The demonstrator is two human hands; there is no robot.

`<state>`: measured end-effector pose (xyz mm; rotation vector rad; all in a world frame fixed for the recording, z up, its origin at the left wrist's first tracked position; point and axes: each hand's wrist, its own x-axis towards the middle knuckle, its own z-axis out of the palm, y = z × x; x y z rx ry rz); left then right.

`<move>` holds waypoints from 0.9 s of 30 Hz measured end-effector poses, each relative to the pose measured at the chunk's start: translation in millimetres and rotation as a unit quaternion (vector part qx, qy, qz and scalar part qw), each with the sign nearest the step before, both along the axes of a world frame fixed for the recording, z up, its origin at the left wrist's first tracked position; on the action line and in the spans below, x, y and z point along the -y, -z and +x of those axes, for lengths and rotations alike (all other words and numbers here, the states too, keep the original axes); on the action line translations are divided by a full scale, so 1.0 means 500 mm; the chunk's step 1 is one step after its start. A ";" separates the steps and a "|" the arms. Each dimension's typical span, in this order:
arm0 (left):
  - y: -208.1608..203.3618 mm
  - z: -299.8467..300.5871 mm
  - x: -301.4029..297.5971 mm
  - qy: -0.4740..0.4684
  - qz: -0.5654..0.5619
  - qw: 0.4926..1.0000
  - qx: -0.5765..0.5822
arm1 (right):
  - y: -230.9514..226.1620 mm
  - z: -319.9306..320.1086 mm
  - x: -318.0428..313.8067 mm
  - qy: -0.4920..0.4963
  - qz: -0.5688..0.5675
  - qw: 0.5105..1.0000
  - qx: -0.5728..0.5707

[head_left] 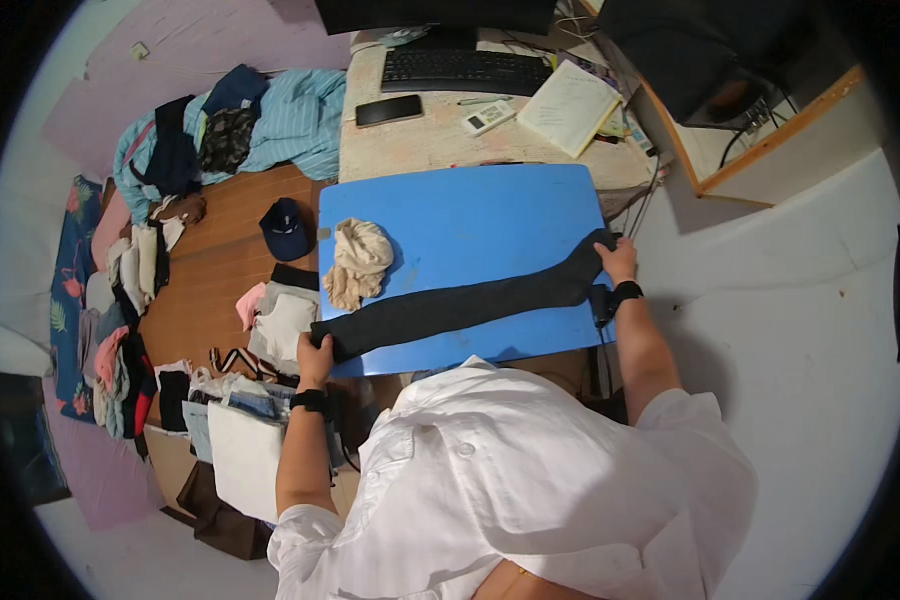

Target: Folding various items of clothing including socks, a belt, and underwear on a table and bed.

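Observation:
A long dark grey sock (460, 302) is stretched out across the blue tabletop (470, 220), running from near left up to the right. My left hand (316, 358) is closed on its open end, at the table's near left edge. Its toe end is gripped by my right hand (620, 260) at the table's right edge. Behind the sock, on the left of the blue top, lies a crumpled beige cloth (360, 262), touched by neither hand.
Left of the table, a wooden surface (220, 260) holds a dark cap (284, 230) and several heaps of clothes (120, 350). White folded clothing (242, 450) hangs near my left forearm. Beyond the blue top are a phone (389, 110), a keyboard (467, 73) and an open notebook (569, 108).

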<state>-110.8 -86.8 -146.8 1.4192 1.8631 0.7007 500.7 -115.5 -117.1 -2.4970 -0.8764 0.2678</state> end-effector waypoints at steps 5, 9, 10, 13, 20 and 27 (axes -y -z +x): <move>-0.042 0.040 -0.002 0.003 -0.048 0.996 0.074 | -0.022 0.024 0.017 0.006 0.003 0.965 -0.261; -0.024 0.038 -0.012 0.030 -0.079 0.991 0.101 | 0.007 0.074 0.011 -0.029 0.004 0.962 -0.271; -0.031 0.035 -0.006 0.020 -0.080 0.992 0.095 | -0.052 0.030 0.009 -0.024 0.064 0.936 -0.346; -0.047 0.044 -0.015 0.040 -0.104 0.985 0.132 | -0.111 0.045 0.023 -0.003 0.129 0.913 -0.387; -0.137 0.118 -0.015 0.014 -0.181 0.918 0.352 | -0.200 0.039 0.033 0.016 0.146 0.938 -0.314; -0.082 0.102 -0.031 0.066 -0.125 0.983 0.118 | -0.124 0.067 0.031 0.010 0.107 0.968 -0.226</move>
